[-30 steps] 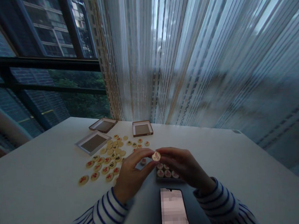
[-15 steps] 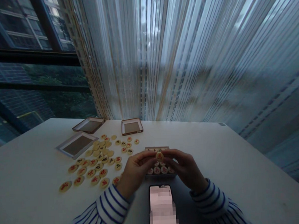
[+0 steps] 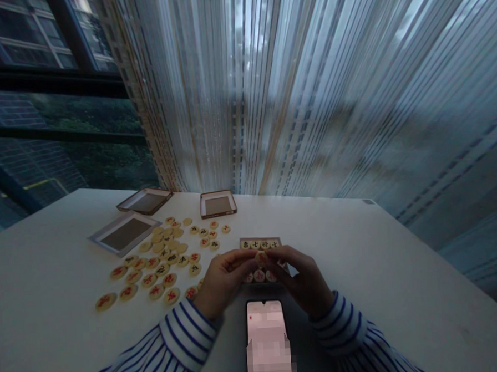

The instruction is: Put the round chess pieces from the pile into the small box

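Between the fingertips of my left hand (image 3: 225, 277) and my right hand (image 3: 303, 272) is one round wooden piece (image 3: 261, 258) with a red character. Both hands pinch it from opposite sides, over a shallow box (image 3: 264, 286). Inside the box, a back row of pieces (image 3: 265, 244) shows black characters and a front row (image 3: 259, 276) shows red ones; my fingers hide much of the middle. Left of my left hand, several loose pieces (image 3: 149, 279) lie scattered on the white table, some with red characters, some with black, some plain.
A phone (image 3: 266, 324) lies in front of the box, near my body. Two brown-edged trays (image 3: 219, 214) (image 3: 146, 201) and a grey-edged tray (image 3: 125, 236) rest towards the back left. Beyond the white table (image 3: 382, 279) hangs a string curtain (image 3: 260, 96).
The view has tilted slightly, so the table sits a little higher. My hands have shifted slightly towards the front of the box, and its back row shows more clearly.
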`<action>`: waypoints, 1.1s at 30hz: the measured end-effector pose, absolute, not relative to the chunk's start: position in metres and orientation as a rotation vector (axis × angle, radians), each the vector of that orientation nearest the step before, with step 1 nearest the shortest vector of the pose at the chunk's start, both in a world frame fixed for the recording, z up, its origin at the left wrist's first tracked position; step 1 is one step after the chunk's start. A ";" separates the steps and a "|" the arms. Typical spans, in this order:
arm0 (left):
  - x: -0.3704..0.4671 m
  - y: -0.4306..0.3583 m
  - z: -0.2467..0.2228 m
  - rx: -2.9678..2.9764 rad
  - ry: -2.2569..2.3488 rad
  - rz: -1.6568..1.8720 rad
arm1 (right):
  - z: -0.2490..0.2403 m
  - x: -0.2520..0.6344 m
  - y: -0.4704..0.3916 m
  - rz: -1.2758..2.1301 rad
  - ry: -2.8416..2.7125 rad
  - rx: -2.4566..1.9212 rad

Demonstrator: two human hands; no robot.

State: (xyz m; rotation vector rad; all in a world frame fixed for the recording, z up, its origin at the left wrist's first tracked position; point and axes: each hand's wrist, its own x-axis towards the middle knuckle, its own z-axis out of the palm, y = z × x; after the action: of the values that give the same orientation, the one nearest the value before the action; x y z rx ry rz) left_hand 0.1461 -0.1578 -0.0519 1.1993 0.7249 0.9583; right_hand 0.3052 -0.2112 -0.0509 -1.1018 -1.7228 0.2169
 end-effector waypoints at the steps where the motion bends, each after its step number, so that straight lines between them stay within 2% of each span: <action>1: 0.146 -0.157 -0.053 1.202 0.725 0.955 | -0.051 0.305 -0.211 0.199 -1.728 -1.100; 28: 0.150 -0.163 -0.052 1.188 0.832 0.979 | -0.056 0.311 -0.208 -0.124 -1.846 -1.192; 33: 0.147 -0.158 -0.054 1.209 0.946 1.099 | -0.053 0.328 -0.205 -0.051 -1.700 -1.254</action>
State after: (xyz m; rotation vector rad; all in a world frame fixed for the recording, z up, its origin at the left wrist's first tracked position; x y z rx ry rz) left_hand 0.1471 -0.1577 -0.0544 1.2089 0.9464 1.0990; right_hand 0.3278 -0.2048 -0.0533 -1.2539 -1.7005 -0.0509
